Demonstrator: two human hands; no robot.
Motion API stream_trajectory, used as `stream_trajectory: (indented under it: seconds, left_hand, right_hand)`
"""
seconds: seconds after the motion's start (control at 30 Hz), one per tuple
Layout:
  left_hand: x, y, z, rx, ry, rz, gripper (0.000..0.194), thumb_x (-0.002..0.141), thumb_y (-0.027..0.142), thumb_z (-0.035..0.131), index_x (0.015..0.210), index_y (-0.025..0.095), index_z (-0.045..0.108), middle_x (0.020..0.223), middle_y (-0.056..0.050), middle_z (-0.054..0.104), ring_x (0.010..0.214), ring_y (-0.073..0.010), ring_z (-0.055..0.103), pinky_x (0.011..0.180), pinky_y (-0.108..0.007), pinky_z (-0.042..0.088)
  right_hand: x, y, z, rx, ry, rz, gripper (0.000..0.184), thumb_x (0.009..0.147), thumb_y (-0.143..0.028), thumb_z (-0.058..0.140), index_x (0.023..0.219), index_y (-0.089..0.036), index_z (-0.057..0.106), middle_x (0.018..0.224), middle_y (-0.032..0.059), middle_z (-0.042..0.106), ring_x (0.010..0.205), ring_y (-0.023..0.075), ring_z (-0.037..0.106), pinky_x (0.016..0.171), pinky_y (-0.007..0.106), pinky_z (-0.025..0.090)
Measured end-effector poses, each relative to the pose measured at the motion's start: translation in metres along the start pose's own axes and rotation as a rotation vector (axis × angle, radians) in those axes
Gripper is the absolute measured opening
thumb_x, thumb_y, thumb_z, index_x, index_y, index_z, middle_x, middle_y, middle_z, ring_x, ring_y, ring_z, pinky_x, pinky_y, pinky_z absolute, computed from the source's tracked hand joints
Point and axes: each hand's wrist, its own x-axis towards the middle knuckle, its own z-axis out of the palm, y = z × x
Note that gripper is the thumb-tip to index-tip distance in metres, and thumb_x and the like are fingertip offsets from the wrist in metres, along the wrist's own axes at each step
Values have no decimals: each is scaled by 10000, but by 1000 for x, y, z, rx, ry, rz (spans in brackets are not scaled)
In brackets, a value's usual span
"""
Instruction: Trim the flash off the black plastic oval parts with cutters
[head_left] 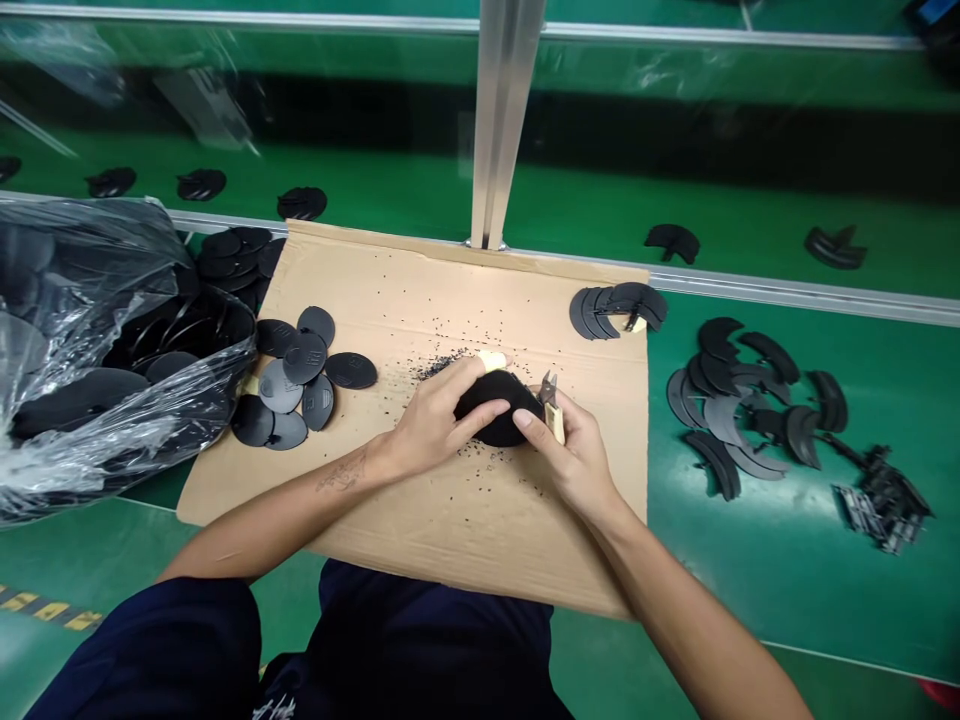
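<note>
Between my hands is a round black plastic disc [496, 412], tilted above the cardboard sheet [420, 530]. My left hand [439, 410] grips its left side, thumb across the face; a pale wrap covers one fingertip. My right hand [574, 445] is closed around side cutters [553, 408] with pale yellow handles, jaws pointing up and away from me. My right thumb presses on the disc's right edge. Tiny black clippings [442, 365] are scattered over the cardboard, densest just behind my left hand. The fingers under the disc are hidden.
Loose black discs [304, 358] lie on the cardboard's left, beside a clear plastic bag [97, 300] full of discs. Curved black pieces [600, 310] sit at its back right corner. More curved parts [724, 400] and small black parts [885, 505] lie rightward. A metal post [499, 130] stands behind.
</note>
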Motion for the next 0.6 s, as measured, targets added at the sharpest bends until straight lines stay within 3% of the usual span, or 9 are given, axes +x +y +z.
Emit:
stream_trajectory:
  seconds: [0.07, 0.17, 0.3, 0.6]
  left_hand:
    - [0, 1, -1, -106, -62, -103, 320, 995, 346, 548, 1275, 192, 548, 1189, -82, 683, 1063, -193, 661, 892, -332, 567]
    - [1, 1, -3, -213, -129, -195, 259, 993, 383, 532, 1169, 196, 569, 1071, -63, 701, 946, -183, 671, 800, -310, 571]
    - [2, 2, -4, -242, -145, -237, 244, 1002, 411, 489, 1091, 192, 552, 929, -51, 681, 822, -174, 633, 692, -294, 539]
    - [-2, 4, -2, -327, -128, -275, 220, 976, 401, 548, 999, 186, 587, 889, -24, 656, 806, -150, 608, 711, -267, 519]
  right_hand:
    - [0, -2, 0, -25, -3, -15, 419, 862, -570, 679, 1101, -227, 700, 1009, 46, 719, 933, 224, 650, 902, 377, 528]
    - [-1, -3, -1, -52, -5, -11, 431, 858, -595, 669, 1094, -235, 701, 1000, 49, 716, 903, 225, 646, 890, 384, 532]
    - [-1, -2, -1, -64, -6, -6, 501, 812, -647, 692, 1098, -235, 698, 973, 49, 715, 867, 227, 636, 876, 390, 538]
    - [-1, 2, -2, -67, -52, -14, 444, 855, -609, 664, 1054, -213, 683, 933, 38, 695, 929, 226, 634, 856, 369, 533]
